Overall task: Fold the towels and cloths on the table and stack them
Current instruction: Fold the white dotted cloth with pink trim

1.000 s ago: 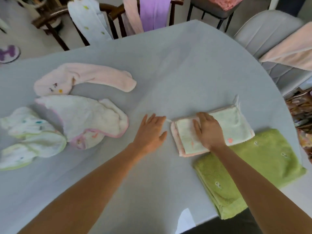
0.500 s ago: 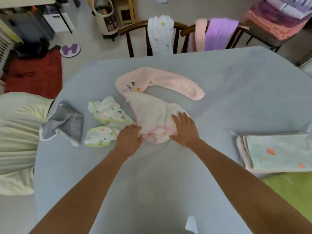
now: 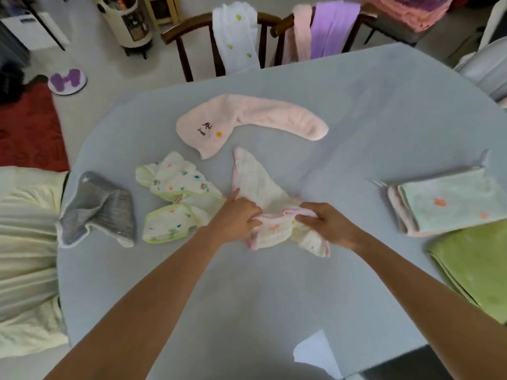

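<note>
Two hands on one crumpled white muslin cloth with pink trim (image 3: 263,187), near the middle of the pale blue tabletop (image 3: 384,111), toward its near edge. Left hand (image 3: 236,218) clenched on the cloth's near-left bunch, index finger pointing away; right hand (image 3: 326,223) pinching the pink hem just to the right. Cloth's long axis running from the far tip down toward the near edge, fanning rightward under the right wrist; both hands about equally near, gripping the near end, with the free tip lying beyond them toward the far edge. Likely next: lifting and spreading flat before folding.

Well apart toward the right edge: folded mint-and-pink cloth stack (image 3: 444,201) beside a folded green terry towel (image 3: 477,270), the latter cut off by the frame. Unfolded yet: pink plush towel with embroidery (image 3: 247,119) toward the far edge, white cloth with green trim and coloured spots (image 3: 175,198) just left of the left hand, grey cloth with white star (image 3: 101,207) at the left edge.

Fingertips hidden in folds; cloth's true shape hard to judge.
</note>
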The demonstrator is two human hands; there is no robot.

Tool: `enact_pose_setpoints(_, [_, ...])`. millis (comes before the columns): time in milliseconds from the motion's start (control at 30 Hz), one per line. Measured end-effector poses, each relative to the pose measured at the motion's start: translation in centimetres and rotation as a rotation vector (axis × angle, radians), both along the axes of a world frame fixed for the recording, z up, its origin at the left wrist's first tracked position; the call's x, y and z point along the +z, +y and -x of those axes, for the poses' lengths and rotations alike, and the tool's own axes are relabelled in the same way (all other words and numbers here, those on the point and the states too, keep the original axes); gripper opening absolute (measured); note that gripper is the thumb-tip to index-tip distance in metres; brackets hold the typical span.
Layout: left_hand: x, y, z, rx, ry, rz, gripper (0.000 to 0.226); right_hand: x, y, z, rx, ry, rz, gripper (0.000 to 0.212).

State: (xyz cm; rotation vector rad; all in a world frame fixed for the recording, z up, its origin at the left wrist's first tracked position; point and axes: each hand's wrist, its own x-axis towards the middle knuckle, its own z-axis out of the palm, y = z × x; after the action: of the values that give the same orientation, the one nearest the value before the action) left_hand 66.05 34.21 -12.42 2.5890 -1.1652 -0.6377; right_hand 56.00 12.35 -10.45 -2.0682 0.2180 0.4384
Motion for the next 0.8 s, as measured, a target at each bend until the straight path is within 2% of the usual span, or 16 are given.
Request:
enact_pose_setpoints(67, [-0.5,0.4,0.9,-0.008,0.095,0.057,0.024,0.1,-0.5,2.1,-0.077,0.074,-0.074,0.018])
enact_pose_setpoints(200, [0.2,1.2,4.0,0.192,0.328,0.353,0.038,0.6,-1.8,5.5,-0.238,0.060,-0.090,0.020])
enact_pose_setpoints(300, [1.5,0.9,6.0,0.321,0.340,0.478,0.039,1.4,-2.1,7.0,-0.403,0.026,-0.159,0.019])
enact_pose_setpoints(367, [2.4,0.4,6.7,0.390,0.319,0.533,0.031,2.2,-2.0,7.6,-0.425,0.003,-0.201,0.019])
enact_pose_setpoints(433, [3.4,-0.4,7.2,0.480,0.295,0.589,0.027,3.3,-2.2,7.9,-0.382,0.001,-0.158,0.022])
enact_pose_setpoints(500, [4.5,-1.3,8.1,0.535,0.293,0.629,0.033,4.3,-2.8,8.6,-0.335,-0.014,-0.120,0.027])
enact_pose_setpoints(667, [5.5,-2.8,11.2,0.545,0.335,0.631,0.040,5.7,-4.8,10.8,-0.182,0.062,-0.040,0.042])
enact_pose_setpoints(800, [5.5,-3.4,13.6,0.587,0.241,0.595,0.035,5.1,-6.8,13.4,0.017,0.143,0.088,0.034])
